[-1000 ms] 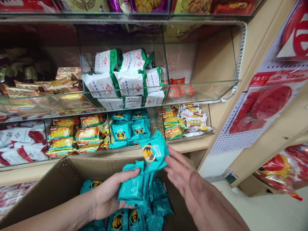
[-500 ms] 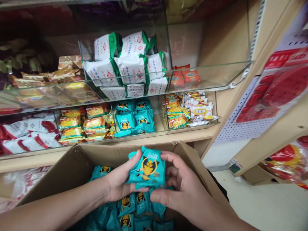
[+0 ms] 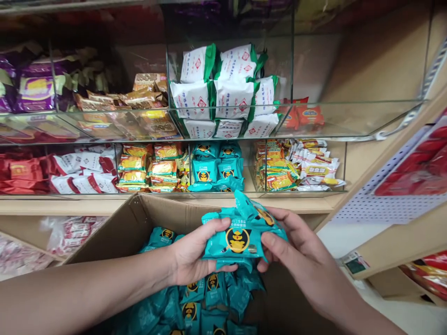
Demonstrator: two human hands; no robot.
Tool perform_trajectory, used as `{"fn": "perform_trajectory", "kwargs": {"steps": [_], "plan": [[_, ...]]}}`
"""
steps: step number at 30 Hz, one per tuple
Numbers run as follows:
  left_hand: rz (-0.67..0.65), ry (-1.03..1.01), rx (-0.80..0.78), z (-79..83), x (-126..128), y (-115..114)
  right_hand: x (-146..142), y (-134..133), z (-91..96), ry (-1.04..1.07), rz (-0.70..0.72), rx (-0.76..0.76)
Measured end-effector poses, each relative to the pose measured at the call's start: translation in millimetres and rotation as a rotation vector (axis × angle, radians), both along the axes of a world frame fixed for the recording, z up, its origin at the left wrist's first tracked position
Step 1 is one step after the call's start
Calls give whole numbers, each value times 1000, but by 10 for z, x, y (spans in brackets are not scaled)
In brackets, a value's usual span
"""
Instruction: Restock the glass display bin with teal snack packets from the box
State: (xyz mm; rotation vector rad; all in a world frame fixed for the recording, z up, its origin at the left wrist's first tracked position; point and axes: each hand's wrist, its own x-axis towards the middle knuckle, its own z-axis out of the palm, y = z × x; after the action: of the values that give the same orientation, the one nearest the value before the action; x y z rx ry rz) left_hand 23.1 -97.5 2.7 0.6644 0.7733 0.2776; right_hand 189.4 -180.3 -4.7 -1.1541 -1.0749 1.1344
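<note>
My left hand (image 3: 199, 251) is closed around a small stack of teal snack packets (image 3: 238, 239), thumb on top and fingers beneath. Each packet bears a black and yellow round print. In my right hand (image 3: 296, 251), another teal packet (image 3: 262, 215) is pinched between thumb and fingers, tilted against the right side of the stack. Both hands are above an open cardboard box (image 3: 104, 235). Many more teal packets (image 3: 190, 311) lie inside it, partly hidden by my hands and forearms.
Behind the box, a lower shelf compartment holds stacked teal packets (image 3: 216, 170), between yellow packets (image 3: 164, 167) and mixed small snacks (image 3: 314, 165). White-and-green packets (image 3: 233, 97) fill part of the shelf above, behind a glass front (image 3: 349, 118). A perforated panel (image 3: 363, 204) stands at the right.
My right hand now holds a separate teal packet up against the stack in my left hand. Both hands have shifted right in view, and the camera has turned left.
</note>
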Motion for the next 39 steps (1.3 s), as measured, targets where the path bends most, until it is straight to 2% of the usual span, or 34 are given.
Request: {"fn": "perform_trajectory", "kwargs": {"steps": [4, 6, 8, 11, 14, 19, 22, 25, 28, 32, 36, 39], "plan": [[18, 18, -35, 24, 8, -5, 236, 256, 133, -324, -133, 104], [9, 28, -36, 22, 4, -5, 350, 473, 188, -623, -244, 190], [-11, 42, -32, 14, -3, -5, 420, 710, 237, -1019, -335, 278], [-61, 46, -10, -2, -10, -8, 427, 1030, 307, -1577, -345, 322], [-114, 44, 24, -19, -12, -21, 374, 1276, 355, -1873, -324, 315], [-166, 38, 40, -33, -16, -58, 333, 1610, 301, -1984, -125, 365], [-195, 10, 41, -38, -25, -75, 320, 1799, 210, -1948, -32, 228], [-221, -8, 34, -45, -50, -81, 299, 1941, 153, -1910, -22, 97], [-251, -27, 36, -50, -91, -77, 280, 1992, 152, -1899, -12, 43], [-296, -91, 39, -51, -131, -60, 258, 1965, 129, -1913, 88, -35], [-303, -96, 38, -47, -128, -47, 255, 2012, 1, -1872, 157, -151], [-296, -80, 44, -42, -115, -44, 255, 2135, -89, -1790, 167, -151]]}}
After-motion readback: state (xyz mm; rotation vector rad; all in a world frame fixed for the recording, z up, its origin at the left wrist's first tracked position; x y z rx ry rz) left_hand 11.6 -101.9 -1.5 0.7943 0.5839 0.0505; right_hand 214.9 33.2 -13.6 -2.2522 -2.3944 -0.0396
